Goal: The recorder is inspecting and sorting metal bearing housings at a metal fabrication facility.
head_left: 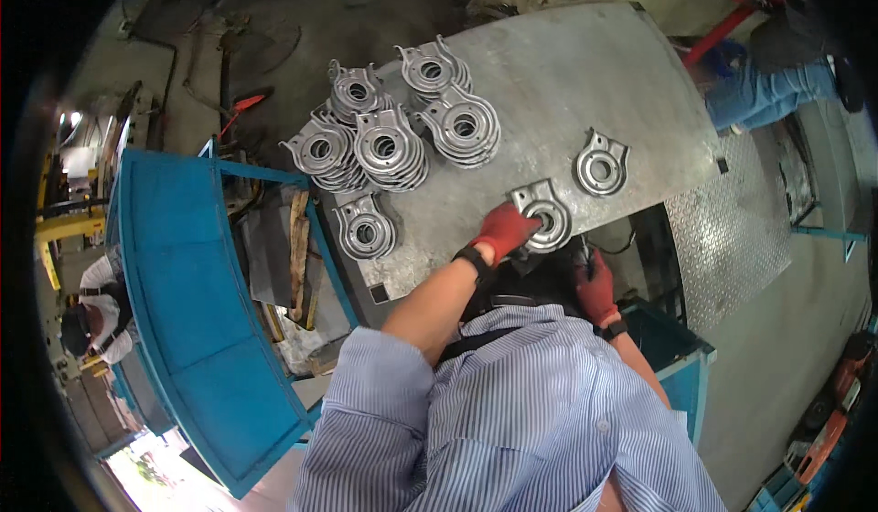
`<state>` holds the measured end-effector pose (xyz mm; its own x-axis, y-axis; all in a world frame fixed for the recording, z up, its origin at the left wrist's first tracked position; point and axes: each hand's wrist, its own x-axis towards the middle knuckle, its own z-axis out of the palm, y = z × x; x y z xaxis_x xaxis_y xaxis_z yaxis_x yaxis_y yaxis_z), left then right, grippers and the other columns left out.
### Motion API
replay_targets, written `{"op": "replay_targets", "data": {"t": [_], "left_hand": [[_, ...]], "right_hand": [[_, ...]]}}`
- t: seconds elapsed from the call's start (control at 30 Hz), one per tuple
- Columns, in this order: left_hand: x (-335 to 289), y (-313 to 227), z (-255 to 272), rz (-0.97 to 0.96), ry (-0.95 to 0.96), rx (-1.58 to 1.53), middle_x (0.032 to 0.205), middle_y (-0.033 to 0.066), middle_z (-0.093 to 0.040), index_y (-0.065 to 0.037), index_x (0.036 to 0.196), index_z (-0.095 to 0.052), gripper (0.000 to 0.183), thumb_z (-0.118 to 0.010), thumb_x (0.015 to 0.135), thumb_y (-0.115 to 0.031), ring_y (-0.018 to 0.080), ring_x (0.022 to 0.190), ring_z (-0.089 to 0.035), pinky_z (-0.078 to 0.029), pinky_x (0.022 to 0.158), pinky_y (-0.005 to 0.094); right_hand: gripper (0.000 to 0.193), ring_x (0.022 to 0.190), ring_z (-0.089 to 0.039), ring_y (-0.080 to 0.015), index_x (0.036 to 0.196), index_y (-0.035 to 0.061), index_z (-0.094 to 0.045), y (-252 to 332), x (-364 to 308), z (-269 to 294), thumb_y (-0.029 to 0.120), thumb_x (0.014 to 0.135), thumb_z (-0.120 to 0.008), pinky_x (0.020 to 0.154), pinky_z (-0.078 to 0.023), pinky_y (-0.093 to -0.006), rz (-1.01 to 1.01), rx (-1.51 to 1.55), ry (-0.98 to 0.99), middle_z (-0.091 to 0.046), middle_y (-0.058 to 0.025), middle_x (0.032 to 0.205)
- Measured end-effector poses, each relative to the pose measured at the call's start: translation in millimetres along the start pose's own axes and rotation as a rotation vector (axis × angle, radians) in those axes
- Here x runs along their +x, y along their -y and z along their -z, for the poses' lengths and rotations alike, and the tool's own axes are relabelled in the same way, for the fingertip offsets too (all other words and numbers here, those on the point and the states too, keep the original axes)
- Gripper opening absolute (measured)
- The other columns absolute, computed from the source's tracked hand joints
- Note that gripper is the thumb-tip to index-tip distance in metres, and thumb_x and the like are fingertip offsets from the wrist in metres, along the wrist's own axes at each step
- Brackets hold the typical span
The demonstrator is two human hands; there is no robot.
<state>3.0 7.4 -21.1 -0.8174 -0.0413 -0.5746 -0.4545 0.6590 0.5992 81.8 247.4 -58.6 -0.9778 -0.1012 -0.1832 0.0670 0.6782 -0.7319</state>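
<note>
My left hand (504,230), in a red glove, grips the near left side of a round metal bracket (562,229) at the table's near edge. The bracket has a large central hole and a flanged tab. Just beyond the edge, low beside my body, is my right hand (594,290), also red-gloved. Its fingers are closed round a small dark thing that I cannot make out. A single matching bracket (615,183) lies flat farther right. Stacks of such brackets (388,142) cover the table's left part, with a shorter stack (361,235) nearest me.
The grey metal table (585,73) carries all the brackets. A blue metal bin (206,302) stands at left, and a teal frame (686,375) is low at right. Beyond the table's right end are a person's jeans-clad legs (768,96). Another person (96,315) is far left.
</note>
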Motion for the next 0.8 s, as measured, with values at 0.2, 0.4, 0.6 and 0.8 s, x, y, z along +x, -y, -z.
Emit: {"op": "replay_targets", "data": {"t": [0.2, 0.4, 0.6, 0.8], "left_hand": [[-94.7, 63.5, 74.8, -0.006, -0.112, 0.022, 0.099, 0.0230, -0.063, 0.001, 0.105, -0.057, 0.064, -0.070, 0.069, -0.050, 0.0369, 0.095, -0.060, -0.047, 0.079, 0.0418], [-148.5, 136.4, 165.2, 0.138, -0.379, 0.069, 0.106, 0.0227, -0.061, 0.001, 0.111, -0.055, 0.062, -0.071, 0.070, -0.043, 0.0368, 0.101, -0.058, -0.046, 0.084, 0.0411], [-123.9, 181.8, 209.0, 0.072, -0.469, 0.086, 0.107, 0.0238, -0.060, 0.002, 0.111, -0.055, 0.057, -0.068, 0.073, -0.039, 0.0396, 0.101, -0.056, -0.045, 0.084, 0.0433], [-130.7, 142.9, 206.4, 0.199, -0.577, 0.504, 0.100, 0.0228, -0.062, 0.002, 0.104, -0.056, 0.049, -0.065, 0.077, -0.038, 0.0401, 0.093, -0.059, -0.045, 0.079, 0.0439]], "right_hand": [[0.044, 0.088, -0.058, -0.0450, 0.119, -0.0099, -0.046, -23.6, -24.6, 0.8, 0.009, 0.080, -0.057, 0.074, -0.047, -0.0467, 0.132, -0.107, -0.061, -0.059, -0.0304, 0.097], [0.046, 0.086, -0.058, -0.0462, 0.119, -0.0089, -0.046, 0.5, -25.4, 5.3, 0.009, 0.078, -0.059, 0.072, -0.046, -0.0488, 0.092, -0.082, 0.001, -0.060, -0.0302, 0.094], [0.046, 0.082, -0.060, -0.0424, 0.117, -0.0055, -0.049, 18.8, -23.9, 13.1, 0.019, 0.080, -0.059, 0.069, -0.048, -0.0474, -0.005, -0.189, 0.064, -0.061, -0.0271, 0.091], [0.046, 0.089, -0.058, -0.0420, 0.118, -0.0038, -0.047, 27.9, -28.3, 30.4, 0.017, 0.079, -0.059, 0.076, -0.046, -0.0463, -0.089, -0.126, 0.051, -0.061, -0.0266, 0.094]]}}
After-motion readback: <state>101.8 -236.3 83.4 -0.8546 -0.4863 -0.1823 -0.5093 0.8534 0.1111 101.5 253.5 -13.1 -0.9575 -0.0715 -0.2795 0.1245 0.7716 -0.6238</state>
